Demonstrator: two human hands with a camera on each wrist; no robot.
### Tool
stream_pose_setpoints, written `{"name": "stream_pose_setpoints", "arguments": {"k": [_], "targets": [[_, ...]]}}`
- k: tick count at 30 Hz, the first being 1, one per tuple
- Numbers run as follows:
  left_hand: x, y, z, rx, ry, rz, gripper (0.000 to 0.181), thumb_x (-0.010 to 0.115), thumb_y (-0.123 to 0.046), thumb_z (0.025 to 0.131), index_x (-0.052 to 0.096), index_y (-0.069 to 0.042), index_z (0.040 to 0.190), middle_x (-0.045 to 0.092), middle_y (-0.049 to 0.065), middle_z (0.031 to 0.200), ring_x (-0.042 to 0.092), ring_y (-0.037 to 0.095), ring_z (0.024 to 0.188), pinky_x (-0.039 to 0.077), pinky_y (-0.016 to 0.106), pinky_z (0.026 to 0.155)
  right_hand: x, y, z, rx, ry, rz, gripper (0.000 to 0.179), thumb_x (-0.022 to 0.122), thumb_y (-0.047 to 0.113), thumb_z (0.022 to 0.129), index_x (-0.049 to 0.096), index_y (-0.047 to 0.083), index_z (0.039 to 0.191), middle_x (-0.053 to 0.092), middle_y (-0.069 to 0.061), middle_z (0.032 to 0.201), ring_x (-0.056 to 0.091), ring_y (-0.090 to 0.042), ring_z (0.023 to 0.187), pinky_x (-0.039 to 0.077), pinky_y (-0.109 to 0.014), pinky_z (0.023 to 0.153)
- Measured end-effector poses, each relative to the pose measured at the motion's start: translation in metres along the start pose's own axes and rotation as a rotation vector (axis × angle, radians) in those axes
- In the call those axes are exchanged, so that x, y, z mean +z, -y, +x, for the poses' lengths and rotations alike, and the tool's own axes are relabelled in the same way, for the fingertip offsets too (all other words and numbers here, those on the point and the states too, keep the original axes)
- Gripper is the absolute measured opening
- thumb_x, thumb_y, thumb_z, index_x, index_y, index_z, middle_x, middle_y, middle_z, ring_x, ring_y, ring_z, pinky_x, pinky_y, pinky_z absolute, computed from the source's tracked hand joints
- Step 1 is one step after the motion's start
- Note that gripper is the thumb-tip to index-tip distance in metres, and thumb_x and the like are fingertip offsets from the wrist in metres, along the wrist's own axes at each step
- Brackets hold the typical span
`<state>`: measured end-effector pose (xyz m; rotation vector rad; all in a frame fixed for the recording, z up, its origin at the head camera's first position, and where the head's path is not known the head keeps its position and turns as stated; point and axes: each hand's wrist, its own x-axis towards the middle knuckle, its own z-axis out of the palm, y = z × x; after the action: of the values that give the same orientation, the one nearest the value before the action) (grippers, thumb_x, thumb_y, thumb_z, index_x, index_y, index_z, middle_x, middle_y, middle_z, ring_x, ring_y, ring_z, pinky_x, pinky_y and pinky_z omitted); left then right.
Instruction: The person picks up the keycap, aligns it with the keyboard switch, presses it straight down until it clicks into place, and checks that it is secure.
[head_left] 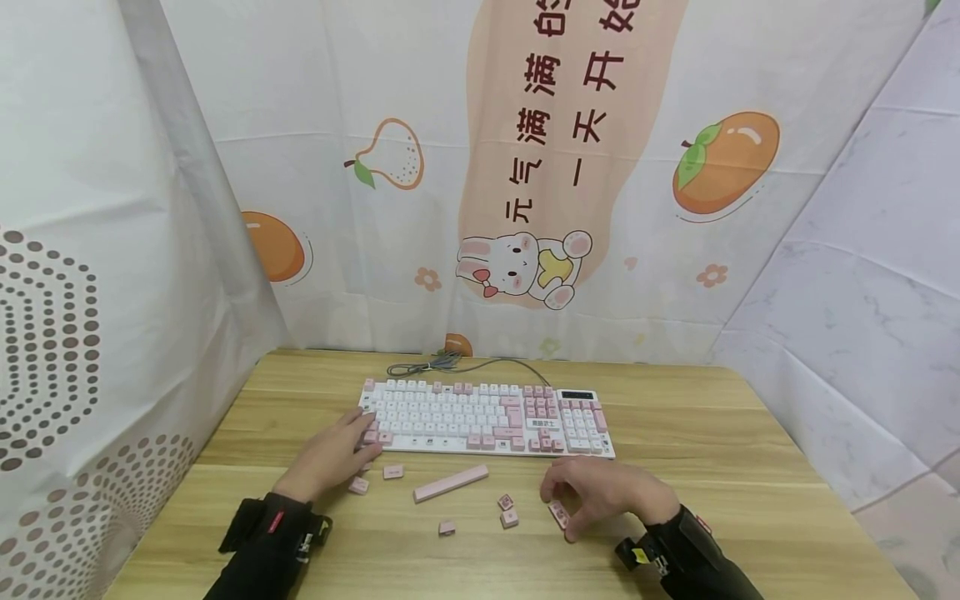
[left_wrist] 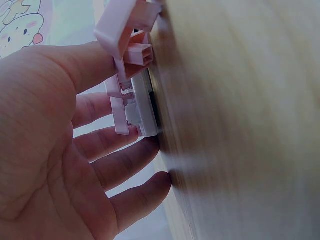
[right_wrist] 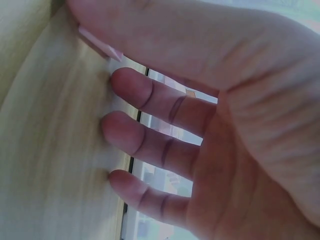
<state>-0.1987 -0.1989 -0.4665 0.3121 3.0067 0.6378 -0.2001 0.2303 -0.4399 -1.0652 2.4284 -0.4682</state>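
Observation:
A white and pink keyboard (head_left: 442, 414) lies across the table. My left hand (head_left: 330, 454) is at its left end, fingers spread and relaxed along the edge and the thumb beside the lower left corner. In the left wrist view, loose pink keycaps (left_wrist: 117, 27) stand close by the thumb, in front of the keyboard's side. My right hand (head_left: 603, 490) is below the keyboard's right end. Its thumb and index finger pinch a long pink keycap (head_left: 558, 514) by its ends at the tabletop; in the right wrist view the thumb hides most of that keycap (right_wrist: 100, 44).
A long pink spacebar keycap (head_left: 451, 483) lies before the keyboard. Around it are several loose pink keycaps, among them one at left (head_left: 393, 472) and one in front (head_left: 447, 527). The grey cable (head_left: 420, 367) is coiled behind the keyboard, near the curtain (head_left: 360, 250).

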Motion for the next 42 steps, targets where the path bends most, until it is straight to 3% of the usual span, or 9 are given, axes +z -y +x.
{"name": "stream_pose_setpoints", "arguments": {"k": [11, 20, 29, 35, 42], "targets": [[0.001, 0.0, -0.0004, -0.008, 0.0, 0.012, 0.061, 0.066, -0.032, 0.099, 0.048, 0.002, 0.147, 0.04, 0.03, 0.152, 0.04, 0.048, 0.139, 0.035, 0.064, 0.11, 0.0002, -0.0005, 0.0015, -0.007, -0.018, 0.038, 0.038, 0.091, 0.023, 0.07, 0.067, 0.024, 0.1, 0.059, 0.018, 0.09, 0.055, -0.003, 0.082, 0.049, -0.021, 0.074], [0.0021, 0.0, 0.0003, 0.002, -0.002, 0.014, 0.061, 0.065, -0.034, 0.1, 0.049, 0.002, 0.147, 0.041, 0.03, 0.152, 0.041, 0.048, 0.138, 0.036, 0.064, 0.11, 0.0003, -0.0037, 0.0015, -0.092, -0.049, 0.001, 0.033, 0.089, 0.02, 0.074, 0.067, 0.021, 0.099, 0.059, 0.016, 0.087, 0.055, -0.003, 0.079, 0.048, -0.019, 0.071], [0.0007, -0.0013, -0.001, -0.001, -0.005, 0.003, 0.061, 0.065, -0.033, 0.1, 0.049, 0.002, 0.147, 0.041, 0.03, 0.152, 0.041, 0.047, 0.139, 0.035, 0.064, 0.11, -0.0009, -0.0054, 0.0008, -0.031, -0.069, -0.004, 0.034, 0.087, 0.025, 0.078, 0.07, 0.021, 0.107, 0.059, 0.017, 0.095, 0.056, -0.004, 0.084, 0.05, -0.023, 0.075], [0.0006, -0.0011, -0.0012, -0.008, -0.005, -0.003, 0.061, 0.065, -0.032, 0.1, 0.049, 0.002, 0.147, 0.04, 0.03, 0.153, 0.04, 0.047, 0.139, 0.035, 0.064, 0.111, -0.0034, -0.0056, 0.0008, -0.038, -0.087, -0.035, 0.037, 0.083, 0.026, 0.083, 0.072, 0.015, 0.117, 0.061, 0.015, 0.105, 0.054, -0.003, 0.088, 0.05, -0.025, 0.08], [0.0008, -0.0005, -0.0009, -0.004, -0.003, 0.002, 0.061, 0.065, -0.033, 0.1, 0.049, 0.002, 0.147, 0.041, 0.03, 0.153, 0.04, 0.047, 0.139, 0.035, 0.064, 0.11, -0.0056, -0.0077, 0.0001, -0.014, -0.13, -0.033, 0.034, 0.082, 0.031, 0.085, 0.074, 0.02, 0.116, 0.057, 0.015, 0.098, 0.055, -0.009, 0.083, 0.047, -0.023, 0.071]]}}
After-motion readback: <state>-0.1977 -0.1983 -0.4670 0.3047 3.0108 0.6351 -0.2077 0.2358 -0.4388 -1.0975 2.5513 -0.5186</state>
